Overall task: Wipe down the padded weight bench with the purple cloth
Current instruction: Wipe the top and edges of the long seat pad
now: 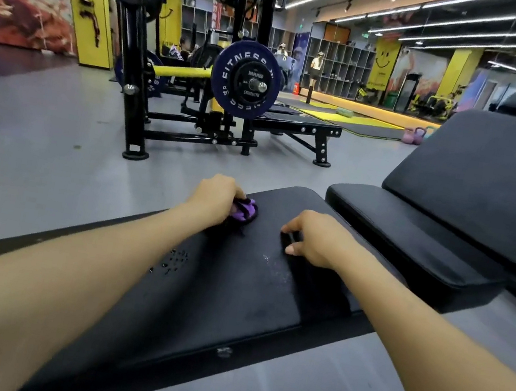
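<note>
A black padded weight bench (245,282) stretches away from me across the lower middle of the view. My left hand (215,196) grips a bunched purple cloth (244,211) and holds it against the pad near the bench's far left end. My right hand (317,237) rests on the pad to the right of the cloth, fingers curled down onto the surface with nothing in them. Most of the cloth is hidden under my left hand. A faint smear (275,266) shows on the pad near my right hand.
A second black bench with a raised backrest (477,184) stands close on the right. A black rack with a purple weight plate (245,79) stands ahead on the grey floor. Kettlebells (413,136) and yellow mats lie further back. A person stands by far shelves.
</note>
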